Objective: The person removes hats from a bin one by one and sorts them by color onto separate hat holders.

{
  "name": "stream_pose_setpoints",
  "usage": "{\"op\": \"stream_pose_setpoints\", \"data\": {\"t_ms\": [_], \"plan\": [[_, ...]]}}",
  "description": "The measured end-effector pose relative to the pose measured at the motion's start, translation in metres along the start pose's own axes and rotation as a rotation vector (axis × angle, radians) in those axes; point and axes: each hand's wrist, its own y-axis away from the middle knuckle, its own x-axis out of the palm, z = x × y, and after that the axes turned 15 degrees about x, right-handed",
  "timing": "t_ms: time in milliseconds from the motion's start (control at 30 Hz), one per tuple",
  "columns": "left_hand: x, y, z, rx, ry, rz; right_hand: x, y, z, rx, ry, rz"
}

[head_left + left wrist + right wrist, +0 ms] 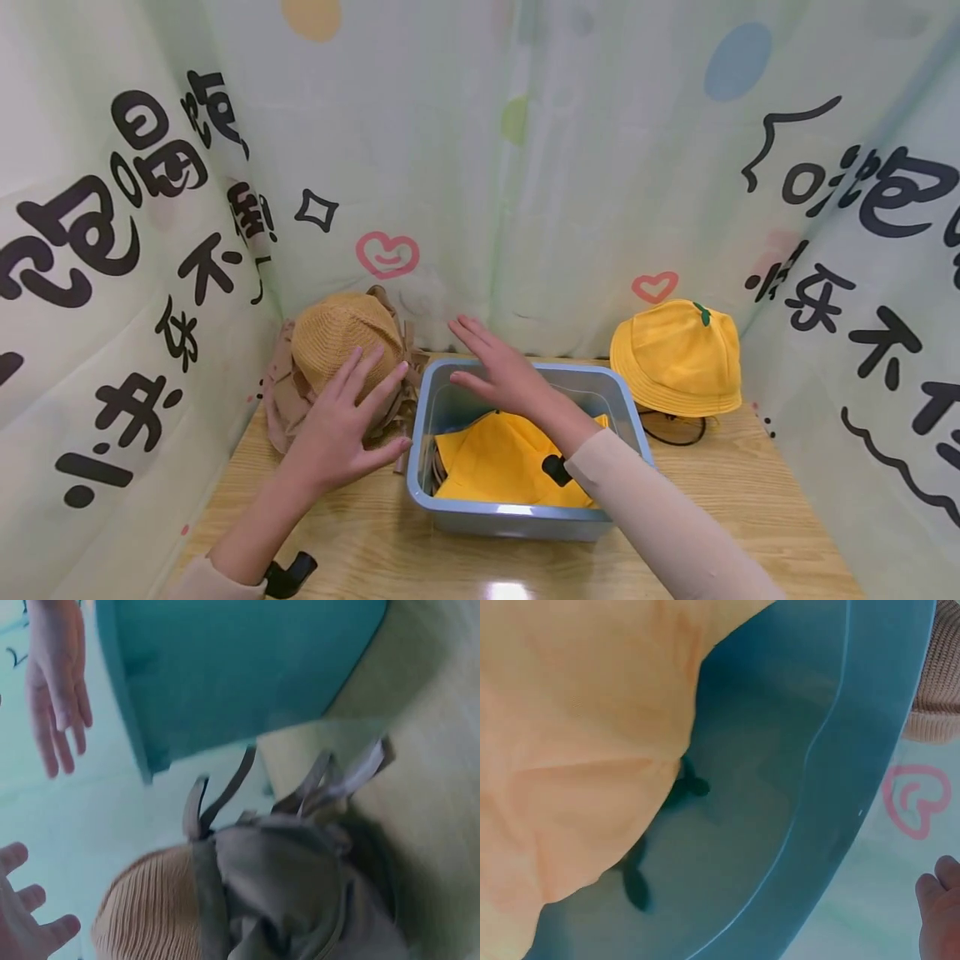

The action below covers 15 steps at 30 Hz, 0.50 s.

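My left hand (337, 437), fingers spread and holding nothing, is in front of a tan knit hat (341, 337) that sits on a pinkish-brown backpack (281, 400) with dangling straps. Over the back part of a blue plastic bin (517, 525) is my right hand (506, 375), its fingers extended with nothing in them. Yellow fabric hats (510, 454) lie in the bin, and the right wrist view shows a small green sprout (690, 784) below the edge of the yellow cloth. In the left wrist view, the backpack (277, 877) and knit hat (154, 907) lie below the bin's side (247, 667).
A yellow bucket hat (675, 358) with a green sprout on top stands to the right of the bin, a dark cord (675, 437) below its brim. Printed curtains (465, 167) enclose the wooden table (720, 500) at the back and both sides.
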Motion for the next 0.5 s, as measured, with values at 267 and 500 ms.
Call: {"op": "stream_pose_setpoints", "data": {"t_ms": [267,500], "plan": [[0.022,0.006,-0.03,0.003,0.072,0.044,-0.008,0.015,-0.012,0.015,0.046,-0.002],[0.039,0.003,-0.052,-0.025,0.095,0.126,-0.02,0.02,-0.018,-0.003,0.076,0.026]]}}
